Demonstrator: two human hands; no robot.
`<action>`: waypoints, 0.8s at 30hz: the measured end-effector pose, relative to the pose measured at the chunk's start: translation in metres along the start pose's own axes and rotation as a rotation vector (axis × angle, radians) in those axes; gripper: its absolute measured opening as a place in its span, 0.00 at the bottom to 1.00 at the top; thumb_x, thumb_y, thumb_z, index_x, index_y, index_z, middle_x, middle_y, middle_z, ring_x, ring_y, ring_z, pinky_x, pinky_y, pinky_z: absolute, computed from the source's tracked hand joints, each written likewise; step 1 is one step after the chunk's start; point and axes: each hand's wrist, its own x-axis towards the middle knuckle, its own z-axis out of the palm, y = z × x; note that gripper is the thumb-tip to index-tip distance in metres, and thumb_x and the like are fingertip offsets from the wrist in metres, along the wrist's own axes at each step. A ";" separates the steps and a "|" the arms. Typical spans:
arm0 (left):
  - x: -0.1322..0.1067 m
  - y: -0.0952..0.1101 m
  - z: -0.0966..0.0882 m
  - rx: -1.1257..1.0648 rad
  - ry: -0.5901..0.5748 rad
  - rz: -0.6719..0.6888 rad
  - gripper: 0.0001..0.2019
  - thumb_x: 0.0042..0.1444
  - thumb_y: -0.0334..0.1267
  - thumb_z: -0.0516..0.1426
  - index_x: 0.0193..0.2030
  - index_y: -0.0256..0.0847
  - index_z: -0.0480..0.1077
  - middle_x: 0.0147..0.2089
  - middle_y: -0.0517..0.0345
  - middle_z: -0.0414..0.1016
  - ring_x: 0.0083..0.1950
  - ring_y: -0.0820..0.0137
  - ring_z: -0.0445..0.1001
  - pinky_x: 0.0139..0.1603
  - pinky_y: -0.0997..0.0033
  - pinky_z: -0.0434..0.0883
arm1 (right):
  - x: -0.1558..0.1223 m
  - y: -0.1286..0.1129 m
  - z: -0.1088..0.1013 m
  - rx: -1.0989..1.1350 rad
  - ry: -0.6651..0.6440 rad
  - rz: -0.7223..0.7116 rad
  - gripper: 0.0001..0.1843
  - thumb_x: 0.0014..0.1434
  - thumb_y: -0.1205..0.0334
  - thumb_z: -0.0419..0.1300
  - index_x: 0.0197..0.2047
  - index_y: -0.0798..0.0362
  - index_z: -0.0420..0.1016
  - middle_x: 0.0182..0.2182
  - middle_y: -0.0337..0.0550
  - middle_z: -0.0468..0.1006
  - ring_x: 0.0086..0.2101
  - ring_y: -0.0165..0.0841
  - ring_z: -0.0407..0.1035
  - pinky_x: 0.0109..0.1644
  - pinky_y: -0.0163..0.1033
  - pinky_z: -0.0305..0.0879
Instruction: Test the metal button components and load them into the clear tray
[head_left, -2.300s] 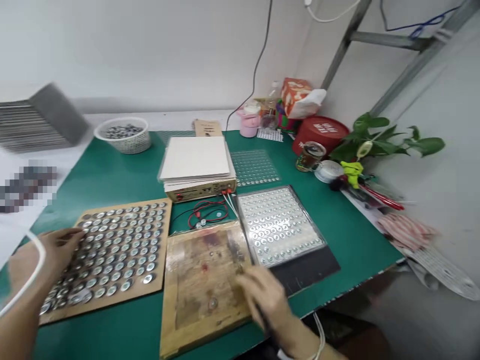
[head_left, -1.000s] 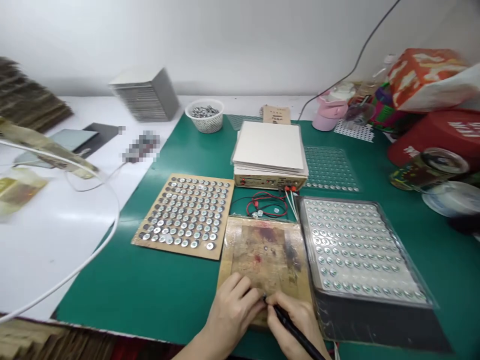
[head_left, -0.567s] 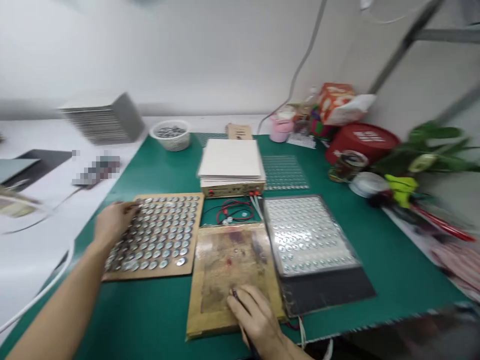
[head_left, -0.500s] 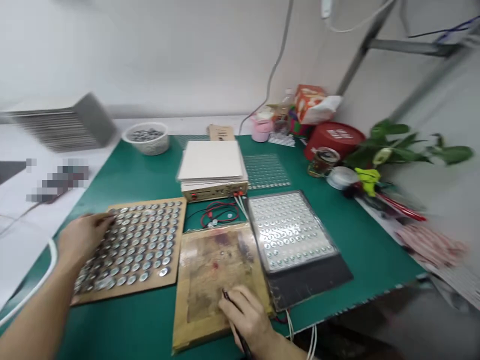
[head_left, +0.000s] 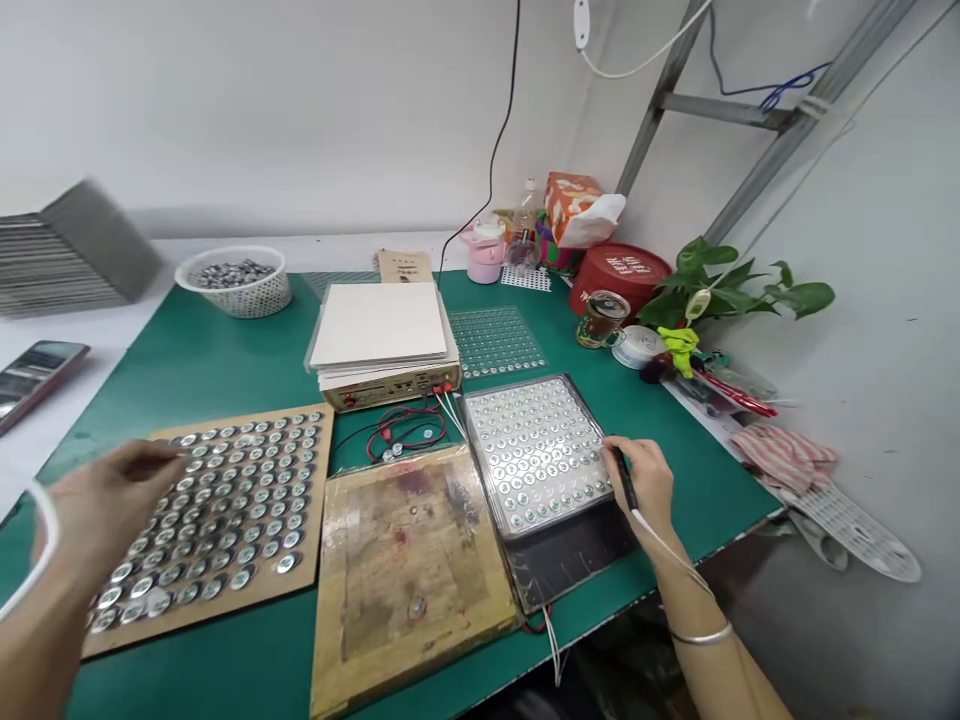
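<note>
My left hand (head_left: 101, 505) rests with bent fingers on the left side of a brown board (head_left: 315, 560) filled with rows of small round metal discs (head_left: 225, 510); whether it holds a disc is hidden. My right hand (head_left: 645, 480) is closed on a black pen-like probe (head_left: 624, 478) with a white lead, at the right edge of a clear tray of discs (head_left: 536, 450). A worn wooden block (head_left: 409, 570) lies between the two, with one small disc (head_left: 415, 605) on it.
A beige box with red and black leads (head_left: 390, 385) sits behind the block, white sheets on top. A white basket of discs (head_left: 234, 278) is far left. A red tin (head_left: 619, 275), plant (head_left: 735, 285), glass jar (head_left: 600, 318) and phone (head_left: 34, 365) border the green mat (head_left: 217, 350).
My right hand has left the wooden block and carried the probe to the right edge of the clear tray. My left hand stays on the brown board. The view has shifted.
</note>
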 end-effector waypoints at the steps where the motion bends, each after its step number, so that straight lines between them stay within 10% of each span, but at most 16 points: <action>1: -0.022 0.013 0.000 -0.049 -0.077 -0.002 0.28 0.45 0.67 0.53 0.32 0.42 0.76 0.25 0.66 0.77 0.26 0.73 0.72 0.28 0.77 0.67 | -0.001 0.002 0.000 0.007 -0.011 0.014 0.12 0.59 0.57 0.55 0.37 0.52 0.77 0.30 0.46 0.75 0.34 0.40 0.69 0.38 0.42 0.66; 8: -0.179 0.070 0.047 -0.505 -0.408 0.627 0.13 0.61 0.48 0.54 0.33 0.45 0.74 0.31 0.59 0.77 0.32 0.70 0.75 0.32 0.75 0.72 | 0.012 0.019 0.001 0.035 -0.067 0.064 0.11 0.56 0.57 0.56 0.39 0.51 0.76 0.30 0.43 0.76 0.36 0.40 0.69 0.40 0.42 0.65; 12: -0.204 0.078 0.063 -0.455 -0.323 0.692 0.07 0.62 0.41 0.54 0.40 0.45 0.73 0.33 0.57 0.74 0.34 0.68 0.72 0.30 0.74 0.70 | 0.014 0.008 -0.007 0.042 -0.018 0.074 0.12 0.57 0.54 0.58 0.38 0.52 0.76 0.32 0.45 0.78 0.38 0.41 0.69 0.44 0.45 0.65; 16: -0.206 0.078 0.060 -0.439 -0.277 0.692 0.07 0.61 0.40 0.56 0.44 0.44 0.71 0.33 0.57 0.72 0.35 0.68 0.69 0.31 0.73 0.69 | -0.012 -0.057 -0.013 0.333 0.083 0.189 0.13 0.62 0.58 0.55 0.47 0.52 0.74 0.37 0.46 0.79 0.39 0.38 0.73 0.45 0.43 0.68; 20: -0.208 0.081 0.059 -0.428 -0.263 0.660 0.05 0.62 0.38 0.55 0.38 0.42 0.71 0.32 0.57 0.70 0.34 0.68 0.67 0.32 0.73 0.67 | -0.064 -0.140 0.002 0.719 -0.568 -0.007 0.06 0.57 0.66 0.59 0.38 0.51 0.76 0.29 0.41 0.80 0.29 0.32 0.75 0.33 0.33 0.69; 24: -0.209 0.084 0.061 -0.421 -0.265 0.644 0.05 0.62 0.36 0.54 0.38 0.42 0.71 0.32 0.56 0.69 0.35 0.67 0.66 0.33 0.71 0.67 | -0.095 -0.178 0.027 0.686 -0.788 -0.071 0.09 0.52 0.69 0.55 0.27 0.54 0.76 0.20 0.38 0.77 0.21 0.29 0.71 0.27 0.30 0.63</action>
